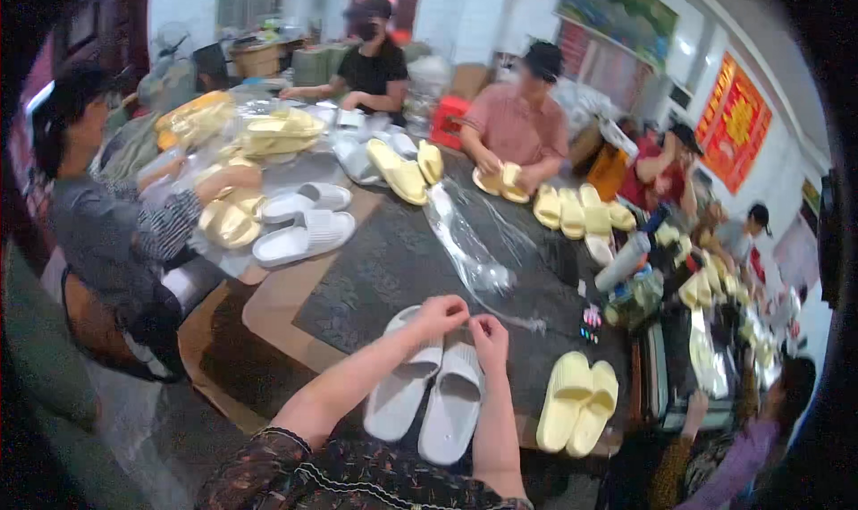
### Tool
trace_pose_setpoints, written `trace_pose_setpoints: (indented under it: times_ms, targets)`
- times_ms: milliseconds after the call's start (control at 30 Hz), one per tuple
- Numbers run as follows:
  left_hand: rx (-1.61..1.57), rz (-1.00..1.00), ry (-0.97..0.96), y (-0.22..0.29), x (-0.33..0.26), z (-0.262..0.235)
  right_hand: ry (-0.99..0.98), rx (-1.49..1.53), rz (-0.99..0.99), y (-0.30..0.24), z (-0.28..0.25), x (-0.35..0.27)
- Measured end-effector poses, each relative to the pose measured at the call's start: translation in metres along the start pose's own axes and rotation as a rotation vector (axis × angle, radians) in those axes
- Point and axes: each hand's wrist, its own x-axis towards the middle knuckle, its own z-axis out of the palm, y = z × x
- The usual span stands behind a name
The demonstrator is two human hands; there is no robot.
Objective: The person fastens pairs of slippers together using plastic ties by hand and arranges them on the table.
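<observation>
A pair of light grey slippers, the left slipper (393,404) and the right slipper (450,418), lies side by side on the dark-covered table (375,255) in front of me. Above their toe ends, my left hand (444,317) and my right hand (489,340) meet with fingers pinched together. Anything between the fingertips is too small to make out. My forearms pass over and beside the slippers, hiding part of the left one's strap. Close by on the right sits a pair of pale yellow slippers (579,403). Beyond my hands lies a bundle of clear plastic strips (469,264).
White slippers (304,237) and yellow slippers (402,172) lie across the table. Small coloured beads (590,324), a white bottle (621,261) and a green jar (635,300) stand to the right. Several people sit around, including one handling yellow slippers (502,181).
</observation>
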Motion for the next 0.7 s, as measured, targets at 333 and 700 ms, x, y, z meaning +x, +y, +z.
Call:
trace_pose_setpoints:
  times_ms: [333,700]
  targets:
    - [-0.038,0.033,-0.053,0.017,-0.001,-0.002,0.037,-0.091,-0.091,0.005,-0.006,0.002]
    - [-0.127,0.027,0.019,0.015,0.003,0.000,0.045,-0.049,-0.026,0.005,-0.007,0.004]
